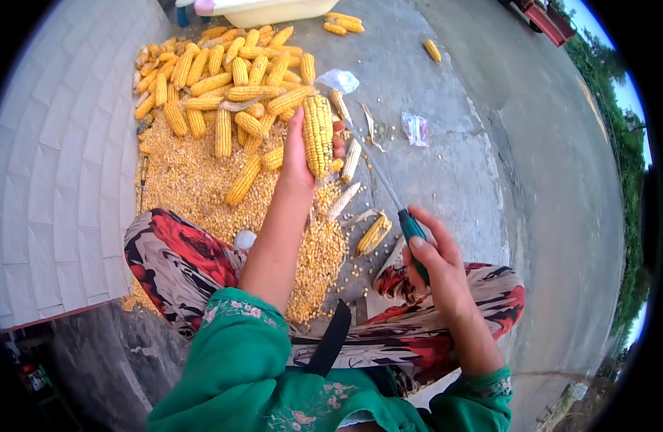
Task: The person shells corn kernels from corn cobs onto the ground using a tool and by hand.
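My left hand is closed around an ear of corn, held upright in front of me with its kernels facing my view. Some dark gaps show among the kernels on its right side. In my right hand is a screwdriver with a dark green handle, its long metal shaft slanting up and left toward the ear. The tip lies close to the ear's upper right side; I cannot tell if it touches. Beneath the left forearm spreads a heap of loose kernels.
A pile of corn ears lies beyond the kernels. Bare cobs and a partly stripped ear are on the concrete. A tiled wall borders the left. Behind stands a cream tub; plastic wrappers lie to the right.
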{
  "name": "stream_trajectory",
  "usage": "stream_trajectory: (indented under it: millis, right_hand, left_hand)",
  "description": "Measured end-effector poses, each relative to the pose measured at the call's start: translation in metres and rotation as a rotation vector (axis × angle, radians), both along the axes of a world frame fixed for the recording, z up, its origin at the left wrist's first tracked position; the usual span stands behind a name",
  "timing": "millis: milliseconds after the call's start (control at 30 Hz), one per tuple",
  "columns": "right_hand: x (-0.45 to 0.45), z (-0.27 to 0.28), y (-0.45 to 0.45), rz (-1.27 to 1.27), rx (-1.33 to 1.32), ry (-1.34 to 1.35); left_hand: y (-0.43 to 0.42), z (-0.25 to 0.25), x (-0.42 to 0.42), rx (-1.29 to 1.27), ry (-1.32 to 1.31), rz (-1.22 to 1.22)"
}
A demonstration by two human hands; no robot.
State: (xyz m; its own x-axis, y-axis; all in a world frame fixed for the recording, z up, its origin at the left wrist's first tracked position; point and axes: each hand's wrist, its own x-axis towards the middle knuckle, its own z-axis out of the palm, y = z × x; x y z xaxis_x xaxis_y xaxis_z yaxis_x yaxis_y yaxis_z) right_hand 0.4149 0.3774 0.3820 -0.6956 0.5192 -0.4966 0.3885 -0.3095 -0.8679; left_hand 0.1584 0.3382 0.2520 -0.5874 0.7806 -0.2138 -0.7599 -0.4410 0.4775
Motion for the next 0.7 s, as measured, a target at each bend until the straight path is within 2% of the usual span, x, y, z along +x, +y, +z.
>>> stream_trajectory:
  millis: [33,167,233,333,433,500,633,700]
  right_hand:
    - [0.009,0.004,-0.01,-0.001,-0.007,-0.014]
    - [0.044,0.001,-0.05,-0.002,-0.16,0.104]
    - [0.051,-0.003,-0.063,-0.04,-0.171,0.105]
    - [0.06,-0.006,-0.069,-0.057,-0.138,0.071]
    - [0.069,-0.005,-0.072,-0.047,-0.146,0.054]
    - [0.072,-0.012,-0.075,0.005,-0.04,0.051]
    - [0.074,-0.018,-0.078,-0.007,0.024,0.013]
    - [0.074,-0.018,-0.077,-0.008,-0.002,0.0]
  left_hand:
    - [-0.008,-0.003,0.003,-0.042,0.044,-0.03]
    - [-0.014,-0.011,0.009,0.109,-0.02,0.07]
    - [-0.012,-0.01,0.012,0.076,-0.009,0.047]
    - [-0.008,-0.006,0.018,0.129,-0.097,0.034]
    - [-0.008,-0.007,0.019,0.155,-0.01,-0.01]
    - [-0.004,-0.008,0.022,0.113,-0.028,0.011]
    - [-0.004,-0.01,0.021,0.104,-0.02,-0.023]
    - [-0.002,-0.01,0.023,0.034,-0.032,0.048]
